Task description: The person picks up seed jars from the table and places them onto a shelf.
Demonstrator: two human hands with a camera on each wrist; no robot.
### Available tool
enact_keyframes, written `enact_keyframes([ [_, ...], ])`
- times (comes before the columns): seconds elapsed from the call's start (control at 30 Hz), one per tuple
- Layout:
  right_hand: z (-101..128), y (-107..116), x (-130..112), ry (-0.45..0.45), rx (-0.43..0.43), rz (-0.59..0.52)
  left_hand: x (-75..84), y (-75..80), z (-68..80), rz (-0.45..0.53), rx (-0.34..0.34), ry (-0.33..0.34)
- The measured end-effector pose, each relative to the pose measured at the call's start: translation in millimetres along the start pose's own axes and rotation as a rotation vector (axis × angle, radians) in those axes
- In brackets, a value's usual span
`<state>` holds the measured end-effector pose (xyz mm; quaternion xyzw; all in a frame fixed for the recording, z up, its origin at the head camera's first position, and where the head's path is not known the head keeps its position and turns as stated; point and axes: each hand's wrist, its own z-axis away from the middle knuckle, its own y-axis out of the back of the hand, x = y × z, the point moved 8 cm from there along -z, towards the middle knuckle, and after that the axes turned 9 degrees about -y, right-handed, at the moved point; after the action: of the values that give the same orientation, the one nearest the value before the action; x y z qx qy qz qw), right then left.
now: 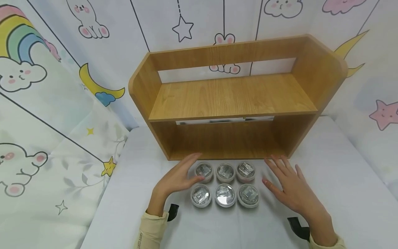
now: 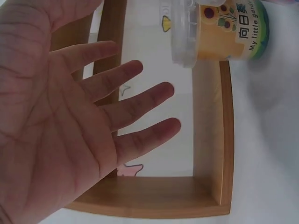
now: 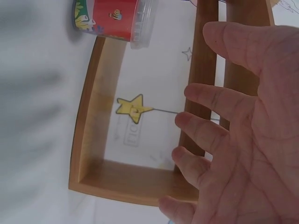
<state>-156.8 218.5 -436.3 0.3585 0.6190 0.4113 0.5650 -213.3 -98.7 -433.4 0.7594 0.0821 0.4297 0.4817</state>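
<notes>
Several small round tubs with clear lids stand in two rows of three on the white table. In the head view, the back-left tub (image 1: 204,171) lies close to the thumb of my left hand (image 1: 178,178), which is spread and holds nothing. My right hand (image 1: 290,186), fingers straight and apart, hovers to the right of the tubs and is nearest the front-right tub (image 1: 248,195). A tub with an orange sunflower label (image 2: 224,30) shows in the left wrist view. A red-labelled tub (image 3: 114,18) appears in the right wrist view.
Behind the tubs stands a two-tier wooden shelf (image 1: 233,97), its lower front edge just past the back row. A cloth printed with cartoons (image 1: 62,121) hangs at the left and back. White cloth (image 1: 335,193) covers the table.
</notes>
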Motion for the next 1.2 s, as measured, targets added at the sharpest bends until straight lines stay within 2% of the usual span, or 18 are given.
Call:
enact_keyframes([
  [0.17, 3, 0, -1, -0.011, -0.01, -0.009, -2.8, -13.4, -12.9, 0.052, -0.077, -0.045],
  [0.33, 4, -1, 0, -0.025, -0.016, -0.014, -5.2, -24.9, -18.0, 0.058, -0.142, -0.036],
  [0.47, 4, -2, 1, -0.032, -0.017, -0.013, -4.4, -28.2, -19.8, 0.053, -0.162, -0.017],
  [1.0, 6, -2, 1, -0.024, 0.0, -0.022, -1.2, -29.2, -20.8, 0.022, -0.166, -0.01],
  [1.1, 7, -2, 1, -0.022, 0.0, -0.026, 2.0, -25.9, -19.7, 0.005, -0.156, -0.009],
  [1.2, 8, -2, 1, -0.023, -0.001, -0.031, 8.5, -15.9, -18.0, -0.022, -0.135, -0.016],
])
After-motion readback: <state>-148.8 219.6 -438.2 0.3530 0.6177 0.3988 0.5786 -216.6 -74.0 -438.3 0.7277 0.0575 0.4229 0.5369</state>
